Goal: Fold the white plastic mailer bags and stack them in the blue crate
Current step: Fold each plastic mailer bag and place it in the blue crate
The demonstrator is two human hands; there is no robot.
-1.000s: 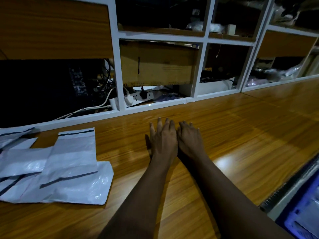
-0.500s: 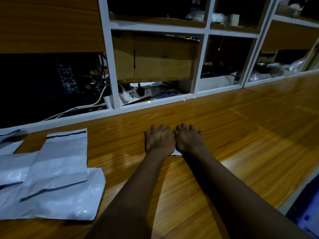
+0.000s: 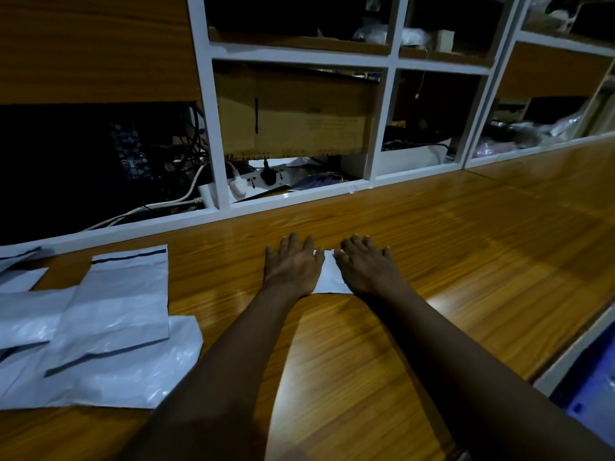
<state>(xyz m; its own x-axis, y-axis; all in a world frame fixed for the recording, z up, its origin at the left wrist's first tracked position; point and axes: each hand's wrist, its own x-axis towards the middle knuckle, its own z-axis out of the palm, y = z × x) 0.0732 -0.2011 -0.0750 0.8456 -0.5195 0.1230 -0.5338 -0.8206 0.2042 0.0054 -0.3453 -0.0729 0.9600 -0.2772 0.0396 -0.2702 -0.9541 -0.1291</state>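
A small folded white mailer bag [image 3: 328,275] lies flat on the wooden counter, mostly covered by my two hands. My left hand [image 3: 293,263] presses its left part with flat, straight fingers. My right hand [image 3: 365,263] presses its right part the same way, and a white strip shows between them. Several unfolded white mailer bags [image 3: 113,314] with dark seal strips lie overlapped at the left of the counter. A corner of the blue crate [image 3: 590,392] shows at the lower right, below the counter edge.
The wooden counter [image 3: 466,247] runs right and ends at a pale front edge [image 3: 572,354]. Behind it stand white-framed shelves holding a cardboard box [image 3: 296,111], a power strip [image 3: 263,178] with cables, and other clutter.
My hands were side by side and covered the folded bag; they have slid apart sideways with fingers flattened, baring the middle of the bag. The camera has tilted slightly.
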